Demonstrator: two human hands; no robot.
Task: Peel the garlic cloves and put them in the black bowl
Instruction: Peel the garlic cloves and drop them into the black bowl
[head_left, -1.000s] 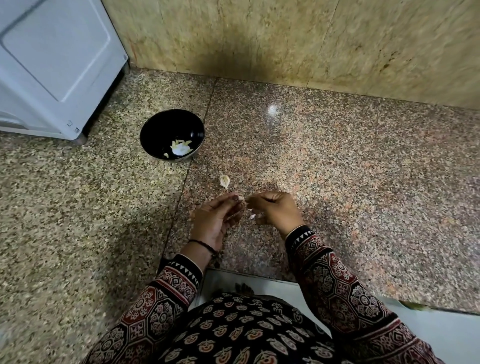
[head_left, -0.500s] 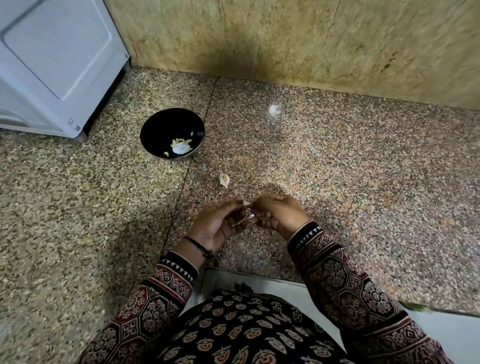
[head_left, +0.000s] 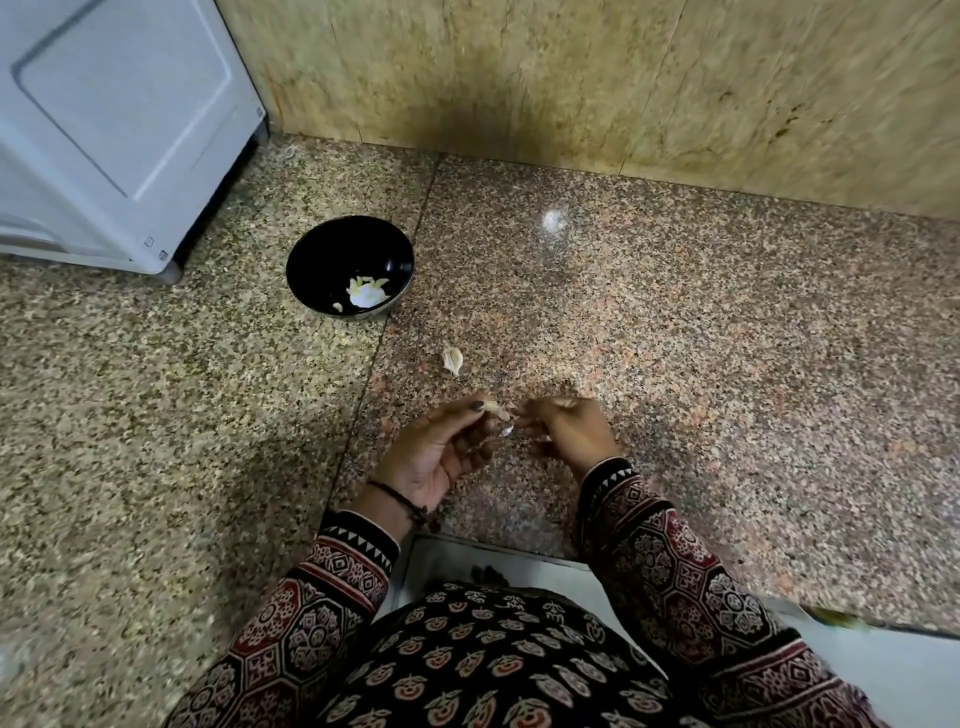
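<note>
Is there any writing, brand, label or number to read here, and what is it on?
No readable text in this view.
Appliance: two tiny marks at its lower corner, too small to read.
Bowl: no writing.
Sleeves: printed patterns only, no letters.

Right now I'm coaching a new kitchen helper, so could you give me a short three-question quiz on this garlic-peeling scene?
1. True or false: the black bowl is empty.
2. What do the left hand and right hand both pinch?
3. The loose clove lies: A) in the bowl, B) on the counter between bowl and hands, C) on a plate.

Key: 1 false, it holds pale pieces; 2 a garlic clove; 3 B.
</note>
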